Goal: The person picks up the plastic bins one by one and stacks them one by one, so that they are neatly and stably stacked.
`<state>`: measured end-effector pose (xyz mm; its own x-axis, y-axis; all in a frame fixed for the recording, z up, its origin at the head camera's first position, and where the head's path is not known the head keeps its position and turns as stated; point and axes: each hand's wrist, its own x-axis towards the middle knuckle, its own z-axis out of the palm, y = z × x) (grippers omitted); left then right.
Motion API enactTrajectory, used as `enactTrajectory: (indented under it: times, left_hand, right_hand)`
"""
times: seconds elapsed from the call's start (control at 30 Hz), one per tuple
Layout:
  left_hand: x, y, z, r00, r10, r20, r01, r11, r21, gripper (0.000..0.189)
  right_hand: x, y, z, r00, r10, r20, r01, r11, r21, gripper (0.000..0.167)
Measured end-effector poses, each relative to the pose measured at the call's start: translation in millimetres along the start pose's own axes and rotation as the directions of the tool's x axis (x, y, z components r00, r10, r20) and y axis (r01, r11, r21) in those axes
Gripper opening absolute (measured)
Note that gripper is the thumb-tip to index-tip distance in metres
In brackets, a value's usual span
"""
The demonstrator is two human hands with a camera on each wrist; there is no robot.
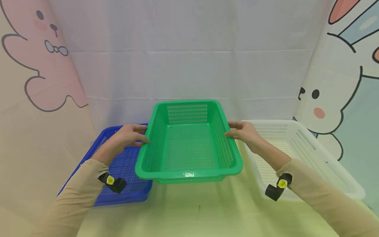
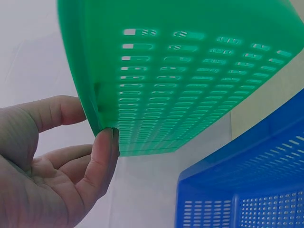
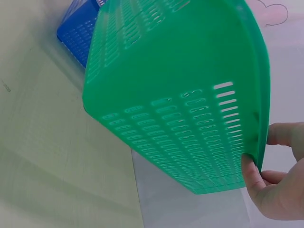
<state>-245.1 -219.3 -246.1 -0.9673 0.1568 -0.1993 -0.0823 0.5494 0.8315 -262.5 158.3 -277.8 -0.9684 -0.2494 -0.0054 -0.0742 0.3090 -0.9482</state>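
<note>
A green plastic basket [image 1: 189, 148] with slotted walls is held up above the table, its inside facing me and nothing lying in it. My left hand [image 1: 130, 135] pinches its left rim between thumb and fingers; the left wrist view shows this hand [image 2: 61, 156] at the rim, the slotted side wall [image 2: 161, 90] beyond it. On the opposite rim my right hand [image 1: 244, 131] does the same. In the right wrist view the right hand [image 3: 280, 175] grips the edge, and the basket's underside tilts over the table.
A blue basket [image 1: 118, 168] stands at the left, partly behind my left arm. At the right is a white basket [image 1: 314, 154], partly covered by my right arm. The table [image 1: 189, 210] has a pale green cover, and a white cloth [image 1: 189, 72] hangs behind.
</note>
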Motion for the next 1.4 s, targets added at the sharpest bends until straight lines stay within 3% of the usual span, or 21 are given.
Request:
enactTrajectory:
  times: [0.3, 0.73, 1.1, 1.4]
  left_hand:
    - [-7.6, 1.0, -17.6, 1.0, 0.013, 0.009, -0.013, 1.0, -0.003, 0.07]
    - [-17.7, -6.5, -42.3, 1.0, 0.03, -0.008, -0.03, 1.0, 0.009, 0.066]
    - [-25.7, -19.6, -59.2, 1.0, 0.015, -0.013, -0.015, 1.0, 0.027, 0.063]
    - [-31.8, -33.0, -78.0, 0.998, 0.004, -0.062, -0.001, 0.998, 0.055, 0.063]
  right_hand:
    - [0.7, -4, 11, 1.0, -0.031, 0.004, 0.03, 0.999, 0.039, 0.061]
    - [0.7, -15, 29, 0.995, -0.094, 0.03, 0.087, 0.98, 0.178, 0.06]
    - [5.3, -25, 48, 0.996, -0.077, 0.04, 0.063, 0.961, 0.27, 0.059]
    - [10.3, -30, 70, 0.994, -0.087, 0.059, 0.068, 0.958, 0.278, 0.059]
